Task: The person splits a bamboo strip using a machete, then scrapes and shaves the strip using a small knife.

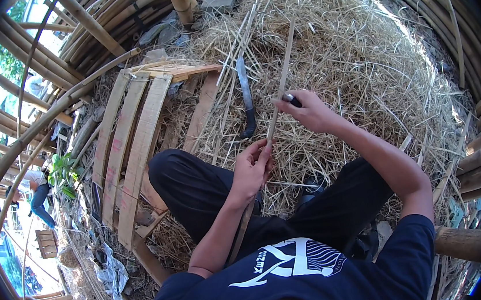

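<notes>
A long, flat bamboo strip [286, 67] runs from beside my lap up and away over the straw. My left hand [253, 169] is closed round it near my knees. Farther up, my right hand [309, 111] grips a small tool with a dark handle [291, 100], held against the strip; its working end is too small to make out. Left of the strip, a machete [245, 89] with a curved blade and black handle lies on the straw, touched by neither hand. Several thin split strips [237, 52] lie beside its blade.
Loose straw and shavings [347, 53] cover the ground ahead and to the right. A slatted wooden pallet [129, 140] leans at my left. Bamboo poles [89, 23] wall the space, and stones [217, 2] sit at the back. Another person [39, 195] is outside at far left.
</notes>
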Demonstrator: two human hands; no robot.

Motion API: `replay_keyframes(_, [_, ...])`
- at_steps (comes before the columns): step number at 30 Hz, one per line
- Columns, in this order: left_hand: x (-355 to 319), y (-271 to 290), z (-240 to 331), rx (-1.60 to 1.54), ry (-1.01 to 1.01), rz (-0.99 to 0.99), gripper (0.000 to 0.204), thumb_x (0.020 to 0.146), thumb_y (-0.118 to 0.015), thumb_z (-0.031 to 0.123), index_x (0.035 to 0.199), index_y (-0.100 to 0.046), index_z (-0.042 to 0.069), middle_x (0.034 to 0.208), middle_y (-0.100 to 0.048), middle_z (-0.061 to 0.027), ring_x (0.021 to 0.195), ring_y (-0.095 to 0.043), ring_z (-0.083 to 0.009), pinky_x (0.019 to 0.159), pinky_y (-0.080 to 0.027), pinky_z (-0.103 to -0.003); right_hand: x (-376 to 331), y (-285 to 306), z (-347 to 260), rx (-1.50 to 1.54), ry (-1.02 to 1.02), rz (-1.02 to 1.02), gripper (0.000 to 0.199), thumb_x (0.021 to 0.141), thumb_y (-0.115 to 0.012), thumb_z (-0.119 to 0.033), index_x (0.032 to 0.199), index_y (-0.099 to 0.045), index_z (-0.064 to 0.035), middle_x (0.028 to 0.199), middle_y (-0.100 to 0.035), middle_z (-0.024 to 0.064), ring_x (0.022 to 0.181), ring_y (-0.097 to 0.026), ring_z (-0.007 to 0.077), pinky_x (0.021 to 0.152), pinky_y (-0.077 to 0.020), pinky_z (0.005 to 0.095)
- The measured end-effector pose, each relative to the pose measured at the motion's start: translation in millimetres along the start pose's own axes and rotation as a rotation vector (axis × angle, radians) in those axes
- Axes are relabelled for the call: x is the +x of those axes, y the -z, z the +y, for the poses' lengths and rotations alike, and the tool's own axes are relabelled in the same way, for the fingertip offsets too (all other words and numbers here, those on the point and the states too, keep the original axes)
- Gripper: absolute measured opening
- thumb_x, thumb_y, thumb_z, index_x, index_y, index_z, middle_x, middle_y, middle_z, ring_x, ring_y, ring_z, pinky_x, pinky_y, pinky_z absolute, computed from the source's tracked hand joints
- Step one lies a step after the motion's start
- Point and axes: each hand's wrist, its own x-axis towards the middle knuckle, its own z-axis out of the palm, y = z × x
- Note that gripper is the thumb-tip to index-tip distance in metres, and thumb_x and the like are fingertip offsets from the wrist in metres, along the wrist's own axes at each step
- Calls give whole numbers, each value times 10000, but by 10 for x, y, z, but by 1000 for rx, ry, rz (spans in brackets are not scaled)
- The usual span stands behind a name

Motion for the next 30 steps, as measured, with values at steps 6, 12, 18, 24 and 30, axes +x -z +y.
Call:
replay_keyframes(6, [46, 133, 53, 50, -108, 142, 204, 996, -522, 196, 1078, -643, 53, 591, -449, 65, 399, -335, -9, 356, -229, -194, -201, -127, -73, -386, 211, -99, 402, 978, -452, -420, 894, -563, -43, 612, -566, 192, 620, -584, 404, 581, -433, 510])
replay_keyframes(12, [73, 310, -6, 43, -106, 168, 186, 991, -529, 169, 892, -628, 46, 551, -424, 73, 401, -327, -1, 361, -221, -192, -225, -254, -62, -501, 331, -186, 412, 982, -434, -420, 853, -542, -44, 576, -544, 190, 588, -565, 415, 557, -423, 521])
replay_keyframes(18, [52, 333, -40, 20, -54, 166, 187, 989, -528, 156, 865, -602, 37, 569, -420, 63, 400, -319, 0, 356, -213, -195, -215, -357, 39, -478, 382, -173, 382, 976, -440, -433, 875, -508, -71, 524, -506, 160, 517, -530, 409, 489, -381, 512])
replay_keyframes(24, [34, 372, -101, -41, -16, 90, 183, 997, -510, 157, 1041, -631, 28, 592, -417, 59, 399, -316, 1, 351, -203, -193, -159, -346, 142, -571, 434, -100, 437, 969, -426, -478, 835, -537, -76, 540, -540, 160, 532, -566, 386, 500, -423, 490])
replay_keyframes(30, [-255, 330, 64, -176, 111, 92, 179, 1000, -505, 151, 1090, -609, 38, 547, -361, 85, 392, -283, 10, 351, -197, -189, 227, 67, 394, -672, -68, 5, 323, 1018, -380, -345, 976, -600, -112, 586, -507, 18, 438, -446, 144, 412, -376, 331])
